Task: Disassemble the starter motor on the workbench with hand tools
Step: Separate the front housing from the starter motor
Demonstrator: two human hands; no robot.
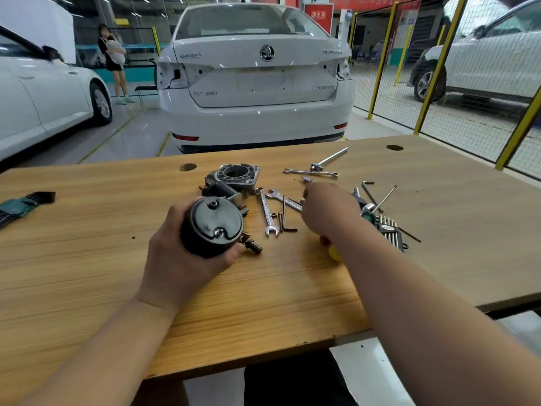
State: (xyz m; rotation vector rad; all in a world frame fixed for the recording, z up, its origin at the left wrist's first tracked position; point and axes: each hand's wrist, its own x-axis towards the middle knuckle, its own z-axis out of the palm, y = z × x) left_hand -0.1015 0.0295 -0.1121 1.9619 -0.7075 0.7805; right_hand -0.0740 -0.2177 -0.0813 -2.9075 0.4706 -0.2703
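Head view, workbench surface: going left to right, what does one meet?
Green hex key holder → left hand gripping the starter motor → combination wrench → right hand → hex key set.

I stand at a wooden workbench (87, 288) with a light grain top and two round holes near its far edge. Beyond that far edge, a white sedan (254, 83) is parked tail toward me, its rear lamps removed. A second white car (44, 104) sits off the bench's left side. A yellow-framed wire mesh fence (439, 68) runs past the bench's right far corner, with another light-coloured car (483, 63) behind it. The floor (126, 139) is glossy grey with painted yellow lines. A person (112, 60) stands in the left background. Ceiling strip lights reflect overhead.
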